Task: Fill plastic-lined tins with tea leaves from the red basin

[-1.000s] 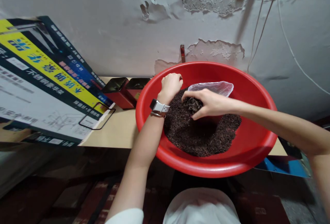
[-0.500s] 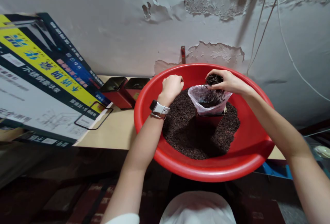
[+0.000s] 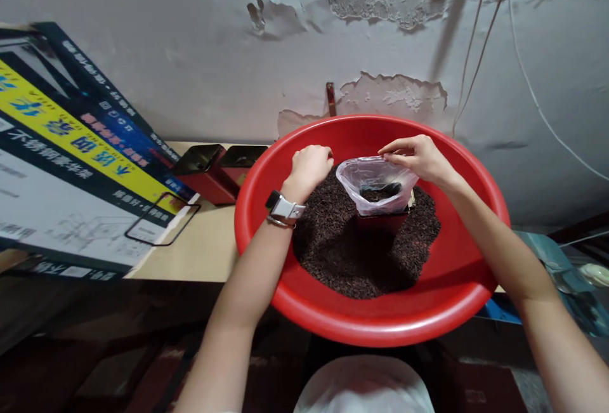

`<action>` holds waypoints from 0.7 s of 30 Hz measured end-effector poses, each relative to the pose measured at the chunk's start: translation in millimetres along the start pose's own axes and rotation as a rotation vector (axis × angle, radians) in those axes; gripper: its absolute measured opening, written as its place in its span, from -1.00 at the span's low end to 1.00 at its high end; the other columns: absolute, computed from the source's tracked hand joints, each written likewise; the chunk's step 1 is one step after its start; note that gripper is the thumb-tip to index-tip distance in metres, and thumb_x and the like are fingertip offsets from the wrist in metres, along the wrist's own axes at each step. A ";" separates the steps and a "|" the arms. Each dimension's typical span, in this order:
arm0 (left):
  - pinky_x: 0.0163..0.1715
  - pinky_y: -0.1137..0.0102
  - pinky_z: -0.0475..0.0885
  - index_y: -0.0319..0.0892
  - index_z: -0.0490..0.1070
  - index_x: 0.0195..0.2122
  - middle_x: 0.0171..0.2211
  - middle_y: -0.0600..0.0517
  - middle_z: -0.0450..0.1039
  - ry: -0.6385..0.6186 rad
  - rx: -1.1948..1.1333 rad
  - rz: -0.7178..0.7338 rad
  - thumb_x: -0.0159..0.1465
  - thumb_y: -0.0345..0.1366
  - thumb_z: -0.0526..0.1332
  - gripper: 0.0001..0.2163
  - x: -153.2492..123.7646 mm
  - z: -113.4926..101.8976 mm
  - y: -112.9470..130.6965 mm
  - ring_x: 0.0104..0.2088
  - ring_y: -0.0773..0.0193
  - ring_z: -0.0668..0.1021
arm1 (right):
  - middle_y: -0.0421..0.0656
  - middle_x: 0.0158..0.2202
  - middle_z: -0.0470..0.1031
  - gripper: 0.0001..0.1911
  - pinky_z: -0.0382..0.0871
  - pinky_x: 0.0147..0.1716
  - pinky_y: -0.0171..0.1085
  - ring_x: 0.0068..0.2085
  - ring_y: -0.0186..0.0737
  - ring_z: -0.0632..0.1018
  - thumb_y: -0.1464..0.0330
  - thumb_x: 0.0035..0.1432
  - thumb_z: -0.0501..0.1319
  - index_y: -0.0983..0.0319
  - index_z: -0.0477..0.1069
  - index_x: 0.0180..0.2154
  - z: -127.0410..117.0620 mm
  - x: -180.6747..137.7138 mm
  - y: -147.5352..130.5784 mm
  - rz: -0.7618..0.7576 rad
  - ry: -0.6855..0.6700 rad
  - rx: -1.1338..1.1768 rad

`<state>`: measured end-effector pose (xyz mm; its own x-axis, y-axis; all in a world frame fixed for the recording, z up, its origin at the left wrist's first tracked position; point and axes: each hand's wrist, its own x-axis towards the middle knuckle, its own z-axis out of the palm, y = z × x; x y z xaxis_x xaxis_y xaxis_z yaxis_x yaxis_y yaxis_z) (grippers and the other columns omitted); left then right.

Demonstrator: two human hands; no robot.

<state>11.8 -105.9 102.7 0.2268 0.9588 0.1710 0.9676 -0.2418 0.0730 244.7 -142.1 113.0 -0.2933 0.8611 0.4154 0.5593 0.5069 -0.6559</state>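
Observation:
A wide red basin (image 3: pixel 380 330) holds a spread of dark, dry, loose bits that look like tea leaves (image 3: pixel 323 254). Among them stands a red tin (image 3: pixel 378 222), lined with a clear plastic bag (image 3: pixel 352 184) whose mouth flares above it. Dark leaves show inside the bag. My right hand (image 3: pixel 419 158) is over the bag's back right rim, fingers stretched out, with no leaves visible in it. Left of the bag, my left hand (image 3: pixel 309 169) hovers above the leaves with fingers curled in; what they hold, if anything, is hidden.
Two red tins with dark open tops, a nearer one (image 3: pixel 209 178) and another (image 3: pixel 242 162), stand left of the basin on a pale tabletop (image 3: pixel 190 261). A black wire frame (image 3: pixel 164 219) is beside a large printed carton (image 3: pixel 80 165). Behind rises a peeling wall (image 3: pixel 214 51).
My right hand has let its handful of leaves drop into the bag, and its fingers have straightened by the rim. My left hand stays curled. The view has shifted slightly.

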 end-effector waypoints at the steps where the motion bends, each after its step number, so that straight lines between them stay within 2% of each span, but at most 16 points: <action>1: 0.00 0.20 0.44 -0.11 0.53 0.03 0.02 -0.14 0.55 -0.017 0.008 0.000 0.35 -0.29 0.09 -0.69 -0.3 0.2 0.5 0.05 0.00 0.54 | -0.11 -0.30 0.63 -0.70 0.50 -0.15 -0.19 -0.27 -0.21 0.61 0.18 0.13 0.27 0.26 0.61 -0.24 0.0 -0.6 0.1 0.006 -0.007 -0.009; 4: -0.04 0.20 0.46 -0.11 0.54 0.02 0.00 -0.16 0.56 -0.062 0.015 0.012 0.35 -0.25 0.10 -0.69 -1.6 0.5 2.4 0.03 -0.04 0.56 | -0.10 -0.36 0.62 -0.64 0.48 -0.21 -0.22 -0.31 -0.21 0.60 0.12 0.20 0.22 0.27 0.61 -0.26 0.9 -2.0 1.1 0.010 -0.038 -0.068; 7: -0.05 0.16 0.46 -0.12 0.55 0.03 -0.01 -0.19 0.56 -0.095 0.011 0.021 0.36 -0.22 0.10 -0.68 -1.8 2.0 3.5 0.01 -0.09 0.57 | -0.10 -0.30 0.61 -0.72 0.46 -0.18 -0.21 -0.30 -0.21 0.58 0.21 0.22 0.22 0.26 0.59 -0.24 3.8 -5.5 -2.6 -0.024 -0.029 -0.167; 11: -0.04 0.13 0.46 -0.14 0.55 0.03 -0.03 -0.20 0.57 -0.084 0.004 0.018 0.34 -0.22 0.13 -0.68 -0.6 5.3 2.8 0.00 -0.11 0.57 | -0.05 -0.13 0.54 -0.79 0.39 -0.03 -0.13 -0.11 -0.12 0.53 0.37 0.24 0.19 0.26 0.53 -0.12 17.2 -17.6 -28.7 -0.134 0.061 -0.331; 13: -0.03 0.11 0.46 -0.16 0.55 0.04 -0.03 -0.21 0.57 -0.078 -0.008 0.017 0.33 -0.25 0.15 -0.68 -0.2 5.8 1.9 -0.01 -0.11 0.57 | -0.04 -0.09 0.49 -0.78 0.34 0.02 -0.10 -0.03 -0.09 0.47 0.42 0.28 0.13 0.24 0.50 -0.09 31.6 -26.4 -46.9 -0.214 0.011 -0.386; 15: -0.01 0.09 0.45 -0.16 0.53 0.06 -0.02 -0.21 0.56 -0.078 -0.018 0.014 0.33 -0.26 0.15 -0.68 -0.2 5.1 0.8 0.00 -0.10 0.56 | -0.03 -0.12 0.46 -0.76 0.35 0.01 -0.11 -0.04 -0.10 0.45 0.46 0.30 0.08 0.25 0.47 -0.09 51.7 -37.2 -60.0 -0.318 -0.142 -0.425; 18: 0.06 0.08 0.41 -0.16 0.51 0.09 0.03 -0.20 0.53 -0.087 -0.025 -0.006 0.35 -0.27 0.14 -0.67 -0.3 3.2 -0.9 0.06 -0.10 0.52 | 0.03 -0.09 0.45 -0.73 0.39 -0.04 -0.10 -0.05 -0.09 0.46 0.46 0.26 0.14 0.29 0.43 -0.01 86.6 -59.3 -58.4 -0.461 -0.524 -0.511; 19: 0.08 0.07 0.39 -0.16 0.51 0.09 0.04 -0.20 0.52 -0.091 -0.031 -0.014 0.35 -0.28 0.14 -0.67 -0.3 2.5 -1.4 0.08 -0.10 0.51 | 0.08 -0.02 0.43 -0.62 0.40 -0.03 -0.08 0.00 -0.03 0.46 0.44 0.21 0.22 0.31 0.38 0.08 97.6 -68.3 -51.7 -0.477 -0.661 -0.550; 21: 0.10 0.08 0.37 -0.16 0.50 0.11 0.05 -0.18 0.51 -0.095 -0.052 -0.027 0.36 -0.30 0.15 -0.67 -0.3 1.3 -2.0 0.10 -0.08 0.50 | 0.21 0.24 0.25 -0.17 0.39 0.04 0.05 0.19 0.21 0.36 0.39 0.01 0.41 0.29 0.17 0.29 116.8 -87.1 -32.2 -0.431 -0.914 -0.626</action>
<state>9.9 -105.5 101.2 0.2125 0.9743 0.0741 0.9670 -0.2206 0.1272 161.6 -228.7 24.3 -0.8527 0.4622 -0.2434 0.4858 0.8729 -0.0446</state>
